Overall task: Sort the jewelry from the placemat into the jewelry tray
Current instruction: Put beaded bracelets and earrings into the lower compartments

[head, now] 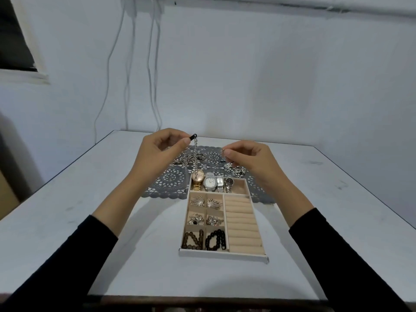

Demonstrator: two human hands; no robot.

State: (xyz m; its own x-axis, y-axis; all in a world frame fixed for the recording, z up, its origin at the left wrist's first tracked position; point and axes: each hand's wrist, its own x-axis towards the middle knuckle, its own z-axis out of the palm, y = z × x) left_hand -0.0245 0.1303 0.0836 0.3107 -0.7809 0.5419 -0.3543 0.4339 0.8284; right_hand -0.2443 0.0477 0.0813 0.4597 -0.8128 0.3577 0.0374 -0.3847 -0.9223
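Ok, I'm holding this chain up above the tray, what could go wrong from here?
1. The chain hangs from a fingertip pinch of the left hand on its black end. If that grip slips, it could drop across the gold watch in the tray.
2. Its lower part seems to run beside the other chains on the placemat; lifting further might snag or drag them.

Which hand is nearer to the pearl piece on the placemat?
Right. The right hand is directly beside the pearl piece; the left hand is farther left, pinching a chain.
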